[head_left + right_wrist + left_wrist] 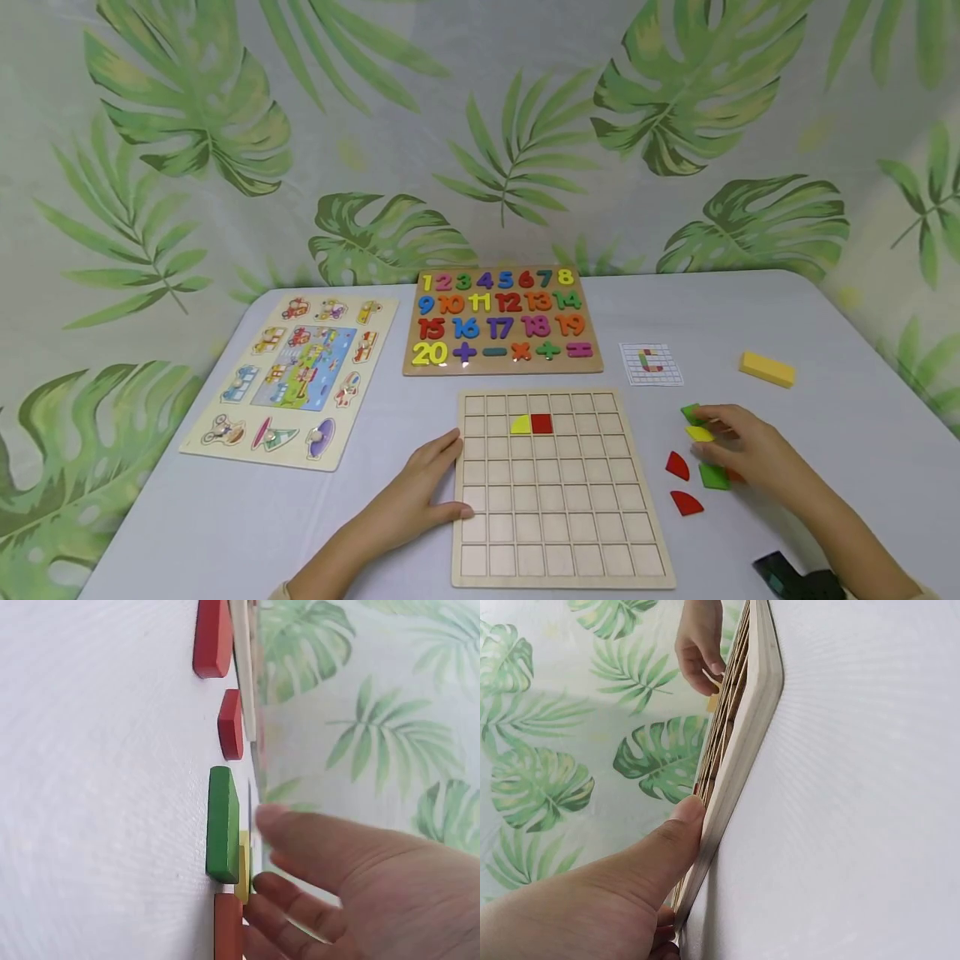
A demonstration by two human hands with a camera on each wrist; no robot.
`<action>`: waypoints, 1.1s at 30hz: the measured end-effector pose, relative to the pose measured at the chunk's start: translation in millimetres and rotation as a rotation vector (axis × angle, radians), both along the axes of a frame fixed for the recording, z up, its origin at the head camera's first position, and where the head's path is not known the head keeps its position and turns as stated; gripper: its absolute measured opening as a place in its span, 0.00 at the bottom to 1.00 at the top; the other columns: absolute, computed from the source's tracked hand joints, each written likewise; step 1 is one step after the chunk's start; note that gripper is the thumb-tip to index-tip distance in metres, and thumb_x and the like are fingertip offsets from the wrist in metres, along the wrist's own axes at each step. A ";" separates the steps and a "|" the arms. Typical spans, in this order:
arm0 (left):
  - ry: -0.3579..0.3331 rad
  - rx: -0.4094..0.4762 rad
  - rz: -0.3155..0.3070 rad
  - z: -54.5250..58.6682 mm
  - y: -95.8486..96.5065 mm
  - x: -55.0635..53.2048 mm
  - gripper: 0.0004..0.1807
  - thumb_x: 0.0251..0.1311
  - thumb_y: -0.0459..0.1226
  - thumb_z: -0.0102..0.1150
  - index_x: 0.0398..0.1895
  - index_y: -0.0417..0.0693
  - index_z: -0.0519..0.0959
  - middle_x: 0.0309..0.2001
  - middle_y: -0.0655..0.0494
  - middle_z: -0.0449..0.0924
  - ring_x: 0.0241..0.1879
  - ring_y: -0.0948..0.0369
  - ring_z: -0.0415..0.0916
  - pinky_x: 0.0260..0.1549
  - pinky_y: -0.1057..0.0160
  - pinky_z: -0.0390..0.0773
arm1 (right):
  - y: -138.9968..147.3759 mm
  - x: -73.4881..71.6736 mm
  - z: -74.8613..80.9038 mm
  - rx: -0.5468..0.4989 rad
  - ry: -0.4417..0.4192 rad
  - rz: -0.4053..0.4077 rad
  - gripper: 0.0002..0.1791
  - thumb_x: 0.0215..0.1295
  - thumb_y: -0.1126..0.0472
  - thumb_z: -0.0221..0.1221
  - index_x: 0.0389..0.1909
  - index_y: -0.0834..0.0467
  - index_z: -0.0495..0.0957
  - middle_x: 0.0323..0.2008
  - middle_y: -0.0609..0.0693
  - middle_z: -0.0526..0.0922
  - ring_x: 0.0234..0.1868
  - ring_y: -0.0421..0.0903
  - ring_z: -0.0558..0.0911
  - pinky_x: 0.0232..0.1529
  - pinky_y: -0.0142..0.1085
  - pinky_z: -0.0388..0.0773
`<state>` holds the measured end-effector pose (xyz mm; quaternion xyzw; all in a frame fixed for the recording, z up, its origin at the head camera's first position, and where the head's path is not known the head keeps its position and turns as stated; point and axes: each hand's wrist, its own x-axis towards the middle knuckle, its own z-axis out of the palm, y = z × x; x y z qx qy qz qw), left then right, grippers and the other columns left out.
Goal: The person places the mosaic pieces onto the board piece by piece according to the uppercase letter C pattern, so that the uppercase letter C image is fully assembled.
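A pale wooden grid board (555,500) lies before me, bearing a yellow quarter-round piece (521,425) beside a red square (542,424). At its left edge rests my left hand (408,500), thumb (686,814) on the rim and fingers stretched along the side. Over the loose pieces right of the board, my right hand (750,450) has thumb and forefinger apart. Its fingertips are right at a green piece (689,413) and a yellow piece (700,434). Below them lie a green square (223,825) and a red-orange piece (228,922), the latter partly hidden by the hand in the head view.
Two red quarter-rounds (677,466) lie near the board's right edge. Behind are a pattern card (651,364) and a yellow block (767,369). A number puzzle (502,325) stands at the back, a picture puzzle (292,383) at left. A black object (795,575) lies at the front right.
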<state>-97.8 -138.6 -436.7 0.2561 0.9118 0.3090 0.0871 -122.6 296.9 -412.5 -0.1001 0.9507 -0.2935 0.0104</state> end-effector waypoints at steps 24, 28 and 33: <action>0.004 0.003 0.001 1.0 -0.2 0.6 0.48 0.48 0.58 0.57 0.66 0.39 0.55 0.68 0.51 0.47 0.65 0.52 0.45 0.58 0.52 0.56 | -10.6 -5.4 -3.8 0.072 -0.005 0.070 0.18 0.52 0.61 0.64 0.45 0.59 0.75 0.30 0.45 0.71 0.30 0.43 0.69 0.27 0.28 0.71; 0.009 0.002 0.000 0.7 -0.4 0.5 0.48 0.48 0.58 0.57 0.66 0.39 0.55 0.68 0.51 0.47 0.65 0.52 0.45 0.58 0.52 0.56 | -18.9 -6.4 3.9 0.059 0.040 0.079 0.21 0.52 0.62 0.64 0.47 0.61 0.74 0.33 0.46 0.73 0.33 0.44 0.71 0.30 0.28 0.73; 0.009 0.001 -0.002 0.4 -0.2 0.0 0.47 0.49 0.58 0.57 0.67 0.40 0.55 0.68 0.51 0.47 0.65 0.52 0.45 0.58 0.52 0.56 | -39.0 -8.2 18.3 0.020 0.101 0.090 0.22 0.52 0.64 0.64 0.48 0.64 0.72 0.37 0.50 0.75 0.35 0.46 0.74 0.31 0.31 0.76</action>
